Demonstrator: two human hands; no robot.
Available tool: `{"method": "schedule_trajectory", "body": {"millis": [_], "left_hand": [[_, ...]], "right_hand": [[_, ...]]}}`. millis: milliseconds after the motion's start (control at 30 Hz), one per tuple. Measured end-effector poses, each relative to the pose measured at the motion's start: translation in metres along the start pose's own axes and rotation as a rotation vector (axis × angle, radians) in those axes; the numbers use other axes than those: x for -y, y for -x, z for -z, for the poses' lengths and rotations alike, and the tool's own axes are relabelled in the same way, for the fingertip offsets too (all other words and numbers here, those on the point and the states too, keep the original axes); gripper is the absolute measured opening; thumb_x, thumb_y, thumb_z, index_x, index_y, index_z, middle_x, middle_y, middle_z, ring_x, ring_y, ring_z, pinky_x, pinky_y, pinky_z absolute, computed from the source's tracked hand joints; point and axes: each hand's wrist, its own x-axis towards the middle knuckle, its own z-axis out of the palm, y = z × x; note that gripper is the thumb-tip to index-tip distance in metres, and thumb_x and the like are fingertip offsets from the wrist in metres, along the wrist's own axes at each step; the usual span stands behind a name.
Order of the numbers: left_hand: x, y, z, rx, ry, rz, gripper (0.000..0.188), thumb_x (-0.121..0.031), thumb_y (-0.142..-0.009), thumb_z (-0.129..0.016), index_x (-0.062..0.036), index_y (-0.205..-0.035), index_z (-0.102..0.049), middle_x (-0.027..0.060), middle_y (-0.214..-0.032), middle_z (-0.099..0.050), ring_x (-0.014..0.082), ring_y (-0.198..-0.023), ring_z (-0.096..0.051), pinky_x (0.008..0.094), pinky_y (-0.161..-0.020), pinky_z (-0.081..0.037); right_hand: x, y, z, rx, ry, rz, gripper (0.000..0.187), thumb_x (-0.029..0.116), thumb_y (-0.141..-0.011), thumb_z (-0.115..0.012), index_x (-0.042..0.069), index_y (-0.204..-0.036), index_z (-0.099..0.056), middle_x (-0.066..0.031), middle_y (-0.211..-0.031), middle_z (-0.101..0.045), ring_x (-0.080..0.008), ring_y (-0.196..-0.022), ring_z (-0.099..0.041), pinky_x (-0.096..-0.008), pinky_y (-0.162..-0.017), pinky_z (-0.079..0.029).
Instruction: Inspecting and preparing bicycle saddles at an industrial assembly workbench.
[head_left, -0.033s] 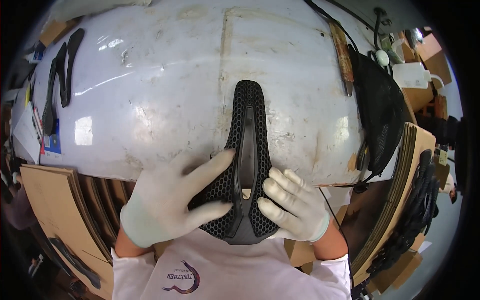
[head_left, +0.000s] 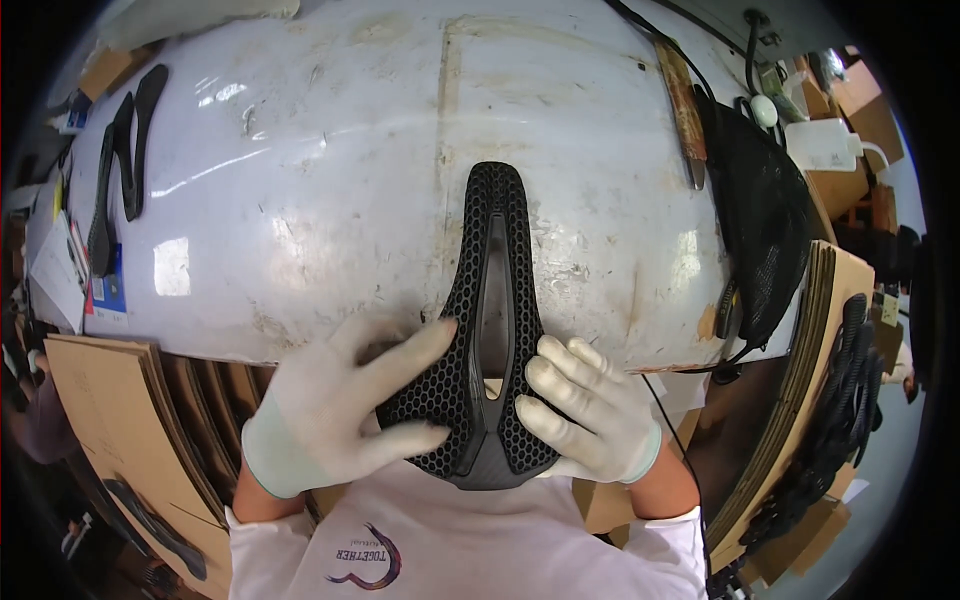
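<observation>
A black bicycle saddle with a honeycomb surface and a long centre slot stands out over the table's near edge, its narrow nose pointing away from me. My right hand, in a whitish glove, grips the right side of its wide rear, fingers curled on top and the thumb mostly hidden underneath. Over the left rear side is my left hand, gloved too, with thumb and index finger spread apart. Their tips lie at or just above the honeycomb; whether they touch it I cannot tell.
Black saddle parts lie at the table's far left. To the right are a rusty-brown handled tool, a black mesh bag and a white squeeze bottle. Cardboard boxes flank me; black saddles fill the right one.
My left hand has drawn slightly leftward, its thumb and index finger pulling back from the saddle's middle toward its left edge. My right hand and the saddle stay put.
</observation>
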Motion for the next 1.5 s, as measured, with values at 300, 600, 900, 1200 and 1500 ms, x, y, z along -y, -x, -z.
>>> {"method": "schedule_trajectory", "body": {"millis": [300, 600, 900, 1200, 1500], "left_hand": [[0.049, 0.02, -0.038, -0.032, 0.145, -0.367, 0.077, -0.058, -0.09, -0.076, -0.0001, -0.139, -0.067, 0.0314, -0.14, -0.058, 0.0496, -0.12, -0.064, 0.0525, -0.102, -0.051], [0.028, 0.033, -0.037, -0.093, 0.298, -0.174, 0.063, -0.04, -0.084, -0.086, -0.0076, -0.136, -0.072, 0.0296, -0.15, -0.053, 0.0474, -0.131, -0.061, 0.0494, -0.108, -0.05], [0.002, 0.029, -0.02, -0.077, -0.019, -0.149, 0.06, -0.046, -0.077, -0.086, -0.0129, -0.126, -0.077, 0.0274, -0.144, -0.057, 0.0465, -0.125, -0.063, 0.0502, -0.104, -0.051], [-0.013, 0.02, -0.01, 0.0, -0.118, -0.129, 0.057, -0.046, -0.075, -0.086, -0.0172, -0.124, -0.079, 0.0244, -0.14, -0.059, 0.0455, -0.123, -0.064, 0.0512, -0.104, -0.052], [0.007, 0.027, -0.022, -0.057, -0.097, -0.189, 0.064, -0.045, -0.074, -0.089, -0.0168, -0.13, -0.075, 0.0246, -0.143, -0.058, 0.0471, -0.127, -0.062, 0.0509, -0.105, -0.051]], "right_hand": [[-0.001, 0.002, -0.002, -0.036, -0.019, 0.009, 0.033, 0.017, -0.09, -0.061, 0.007, -0.119, -0.073, -0.0178, -0.127, -0.071, -0.0366, -0.124, -0.067, -0.0476, -0.11, -0.052], [0.003, 0.005, -0.01, -0.048, 0.01, 0.02, 0.033, 0.016, -0.09, -0.062, 0.006, -0.12, -0.073, -0.0193, -0.128, -0.07, -0.0376, -0.126, -0.066, -0.0502, -0.11, -0.052], [0.004, 0.005, -0.011, -0.026, 0.029, 0.0, 0.032, 0.017, -0.089, -0.064, 0.009, -0.118, -0.073, -0.0172, -0.128, -0.07, -0.0364, -0.129, -0.064, -0.0489, -0.11, -0.052], [0.003, 0.004, -0.011, -0.026, 0.02, -0.007, 0.033, 0.019, -0.087, -0.066, 0.01, -0.117, -0.073, -0.0161, -0.127, -0.07, -0.0362, -0.129, -0.064, -0.0492, -0.111, -0.051], [0.0, 0.006, -0.012, -0.016, 0.08, 0.005, 0.032, 0.016, -0.087, -0.068, 0.012, -0.118, -0.074, -0.0154, -0.129, -0.071, -0.0342, -0.133, -0.064, -0.0473, -0.114, -0.05]]}}
